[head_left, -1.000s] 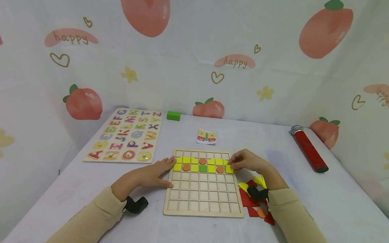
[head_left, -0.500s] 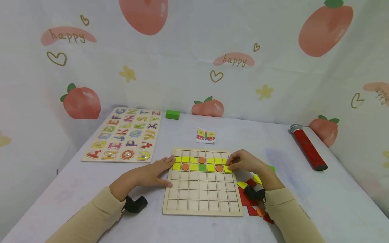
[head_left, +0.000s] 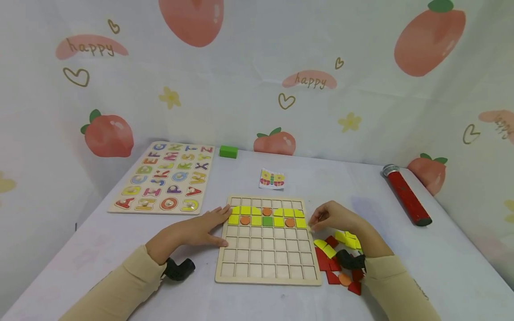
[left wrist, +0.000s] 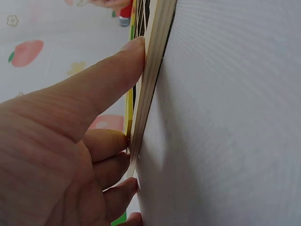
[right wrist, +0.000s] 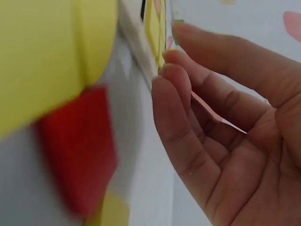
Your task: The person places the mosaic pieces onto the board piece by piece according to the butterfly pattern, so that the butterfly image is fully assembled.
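Note:
A wooden grid board point(head_left: 268, 269) lies flat on the table, with two rows of yellow pieces, orange discs and a green square point(head_left: 267, 221) set in its upper cells. My left hand point(head_left: 198, 229) rests along the board's left edge; in the left wrist view the thumb point(left wrist: 110, 70) touches the rim and the fingers are fairly straight. Just off the board's right edge is my right hand point(head_left: 337, 218), beside the last yellow square point(head_left: 300, 222). Its fingers are loosely bent, and the right wrist view shows nothing between thumb and fingertips.
Loose red tiles point(head_left: 322, 259), yellow pieces point(head_left: 348, 239) and an orange disc point(head_left: 344, 279) lie right of the board, partly under my right wrist. Further back are a butterfly picture card point(head_left: 271, 179), a letter board point(head_left: 162, 178), a green block point(head_left: 228, 152) and a red microphone point(head_left: 407, 196).
My right hand has let go of the yellow square at the right end of the second filled row and moved right, off the board. My left hand stays in place.

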The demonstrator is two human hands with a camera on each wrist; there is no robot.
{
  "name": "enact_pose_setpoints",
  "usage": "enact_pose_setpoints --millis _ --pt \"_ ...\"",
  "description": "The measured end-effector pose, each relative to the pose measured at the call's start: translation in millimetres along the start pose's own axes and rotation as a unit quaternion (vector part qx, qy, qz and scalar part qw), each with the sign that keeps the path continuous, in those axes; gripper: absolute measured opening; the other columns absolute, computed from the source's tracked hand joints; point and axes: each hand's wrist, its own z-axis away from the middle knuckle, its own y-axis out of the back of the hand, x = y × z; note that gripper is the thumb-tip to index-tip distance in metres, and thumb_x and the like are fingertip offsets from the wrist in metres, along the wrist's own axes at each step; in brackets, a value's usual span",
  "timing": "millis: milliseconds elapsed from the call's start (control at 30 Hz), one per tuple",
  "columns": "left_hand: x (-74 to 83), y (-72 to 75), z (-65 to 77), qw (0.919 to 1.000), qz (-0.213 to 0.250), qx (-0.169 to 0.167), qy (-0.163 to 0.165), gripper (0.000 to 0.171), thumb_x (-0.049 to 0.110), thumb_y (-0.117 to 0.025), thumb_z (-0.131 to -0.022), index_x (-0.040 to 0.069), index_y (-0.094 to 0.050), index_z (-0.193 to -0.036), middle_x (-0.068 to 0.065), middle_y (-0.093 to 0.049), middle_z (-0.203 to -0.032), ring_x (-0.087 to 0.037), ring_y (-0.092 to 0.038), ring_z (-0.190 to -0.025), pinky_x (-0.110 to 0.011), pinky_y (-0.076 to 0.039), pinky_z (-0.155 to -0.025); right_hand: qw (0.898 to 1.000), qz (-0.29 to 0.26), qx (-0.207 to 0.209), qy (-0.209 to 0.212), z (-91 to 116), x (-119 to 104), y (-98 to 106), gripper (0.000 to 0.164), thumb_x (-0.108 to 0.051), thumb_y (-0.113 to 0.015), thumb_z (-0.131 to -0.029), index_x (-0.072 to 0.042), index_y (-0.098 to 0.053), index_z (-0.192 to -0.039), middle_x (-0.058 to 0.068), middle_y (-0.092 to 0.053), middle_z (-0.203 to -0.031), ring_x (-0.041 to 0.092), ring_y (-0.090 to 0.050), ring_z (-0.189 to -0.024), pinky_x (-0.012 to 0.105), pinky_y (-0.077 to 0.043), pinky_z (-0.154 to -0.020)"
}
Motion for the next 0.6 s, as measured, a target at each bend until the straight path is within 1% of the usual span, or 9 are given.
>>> enact_pose_setpoints --millis 100,200,367,500,600 --pt "0.6 -0.2 -0.1 1.0000 0.001 0.001 0.001 0.095 0.049 -0.067 -0.079 0.014 -0.015 -0.150 -0.003 -0.008 -0.158 -0.026 -0.004 -0.146 -0.047 -0.008 -0.118 0.999 -0.005 -0.028 -0.019 9.8 4.1 0.0 0.017 -0.015 -0.075 -0.078 -0.002 -0.068 -0.087 0.002 -0.063 -0.075 0.015 -0.053 -0.068 0.026 -0.049 -0.064" --pt "0.0 -0.2 -0.4 1.0000 -0.001 0.002 0.003 0.094 0.049 -0.067 -0.079 0.014 -0.015 -0.150 -0.002 -0.008 -0.158 -0.025 -0.004 -0.146 -0.046 -0.008 -0.119 0.998 -0.011 -0.047 -0.028 14.4 8.8 -2.7 0.017 -0.014 -0.075 -0.077 -0.002 -0.067 -0.087 0.002 -0.062 -0.075 0.014 -0.053 -0.069 0.025 -0.050 -0.064" --pt "0.5 0.4 0.3 1.0000 0.006 0.001 0.001 0.094 0.046 -0.068 -0.080 0.012 -0.015 -0.150 -0.004 -0.008 -0.158 -0.026 -0.004 -0.146 -0.047 -0.008 -0.119 0.998 -0.020 -0.061 -0.020 17.6 10.6 -6.2 0.017 -0.011 -0.076 -0.076 -0.001 -0.065 -0.086 0.002 -0.059 -0.073 0.015 -0.052 -0.066 0.026 -0.050 -0.061" --pt "0.1 -0.5 0.1 1.0000 0.007 0.001 -0.002 0.094 0.046 -0.068 -0.080 0.012 -0.015 -0.150 -0.004 -0.009 -0.158 -0.026 -0.004 -0.146 -0.047 -0.008 -0.119 0.997 -0.025 -0.079 -0.001 20.5 10.0 -6.1 0.017 -0.010 -0.075 -0.076 0.000 -0.064 -0.083 0.001 -0.056 -0.069 0.014 -0.051 -0.060 0.026 -0.051 -0.057" --pt "0.3 -0.7 -0.4 1.0000 0.001 0.003 -0.003 0.094 0.047 -0.068 -0.079 0.013 -0.016 -0.150 -0.003 -0.009 -0.158 -0.025 -0.004 -0.146 -0.046 -0.009 -0.119 0.996 -0.020 -0.082 0.009 21.8 10.4 -5.3 0.017 -0.011 -0.075 -0.076 0.000 -0.063 -0.082 0.000 -0.054 -0.067 0.013 -0.050 -0.059 0.026 -0.050 -0.055"
